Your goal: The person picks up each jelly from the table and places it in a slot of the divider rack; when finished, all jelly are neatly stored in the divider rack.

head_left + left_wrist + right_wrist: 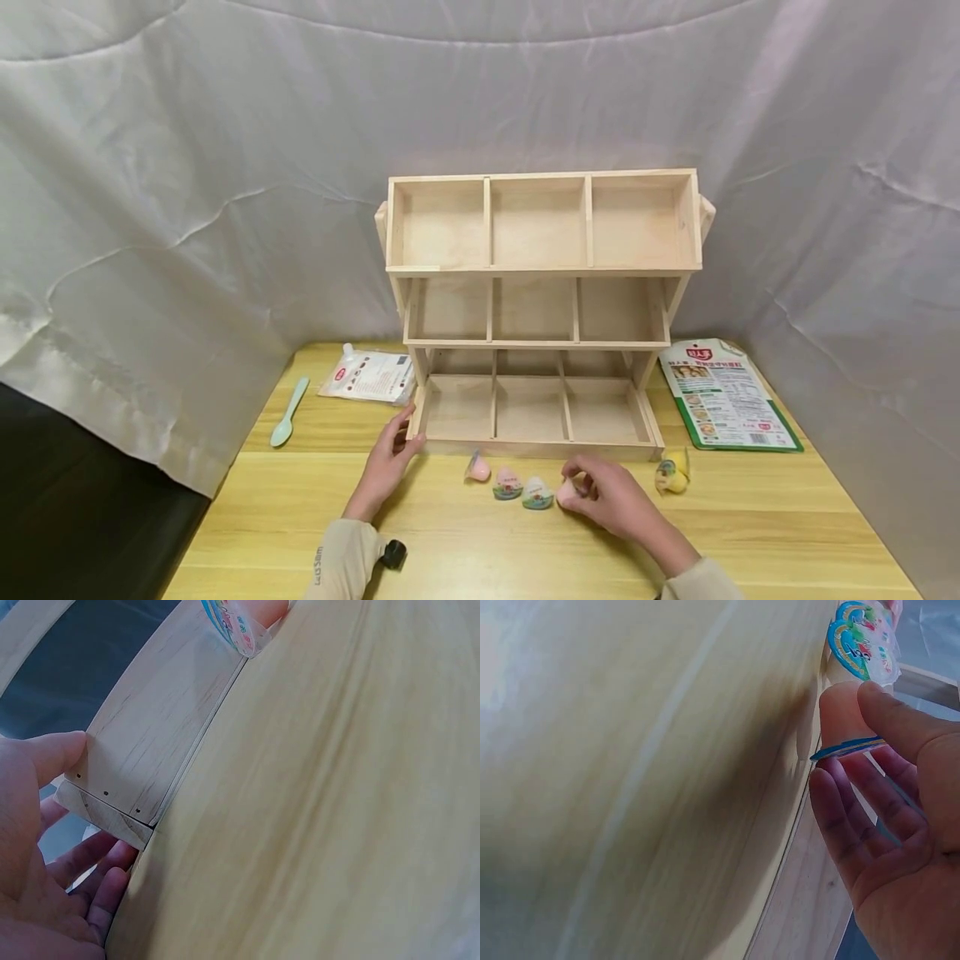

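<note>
My right hand (pixel 609 497) pinches a pink jelly cup (pixel 841 712) between thumb and fingers, just above the table by the rack's front. The lid of this cup faces the fingers in the right wrist view. To its left stand a white jelly cup (pixel 537 493), a pink one with a printed lid (pixel 507 483) and another pink cup (pixel 478 467) on its side. My left hand (pixel 387 457) holds the lower left front corner of a three-tier wooden rack (pixel 543 271). In the left wrist view its thumb touches the front board (pixel 161 724), with the fingers round the side.
A yellow jelly cup (pixel 672 472) lies right of the right hand. Behind it is a white and green food packet (pixel 729 396). On the left are a pale green spoon (pixel 289 412) and a spouted white pouch (pixel 371 375). Grey cloth (pixel 525 100) hangs behind the rack.
</note>
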Action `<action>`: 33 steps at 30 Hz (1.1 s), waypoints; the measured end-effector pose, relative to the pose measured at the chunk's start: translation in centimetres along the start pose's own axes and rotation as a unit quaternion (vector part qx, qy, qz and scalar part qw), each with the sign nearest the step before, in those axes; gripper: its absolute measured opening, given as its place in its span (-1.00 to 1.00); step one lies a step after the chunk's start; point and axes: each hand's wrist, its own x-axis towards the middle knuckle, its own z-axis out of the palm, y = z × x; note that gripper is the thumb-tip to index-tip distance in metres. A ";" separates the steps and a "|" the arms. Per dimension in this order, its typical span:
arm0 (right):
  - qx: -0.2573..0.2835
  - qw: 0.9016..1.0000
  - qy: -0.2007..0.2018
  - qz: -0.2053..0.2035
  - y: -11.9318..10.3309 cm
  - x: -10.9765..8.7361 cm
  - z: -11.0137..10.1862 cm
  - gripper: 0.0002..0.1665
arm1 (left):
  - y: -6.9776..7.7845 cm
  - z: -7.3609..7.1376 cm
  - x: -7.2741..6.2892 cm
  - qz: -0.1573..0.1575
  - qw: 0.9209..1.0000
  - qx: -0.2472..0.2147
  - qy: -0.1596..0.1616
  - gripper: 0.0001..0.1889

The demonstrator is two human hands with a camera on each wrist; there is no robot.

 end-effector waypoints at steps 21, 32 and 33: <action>-0.044 0.995 0.066 -0.055 -3.4 3.0 -1.6 -0.59 | -0.1 -0.1 0.1 -0.007 1.000 0.000 -0.003 -0.36; 0.022 0.995 0.059 -0.079 -5.3 6.6 -1.3 -0.54 | -0.8 0.1 0.4 -0.002 1.000 0.000 0.008 -0.35; 0.027 0.995 0.056 -0.078 -5.6 6.9 -1.3 -0.54 | -0.8 0.2 0.4 0.000 1.000 -0.001 0.010 -0.35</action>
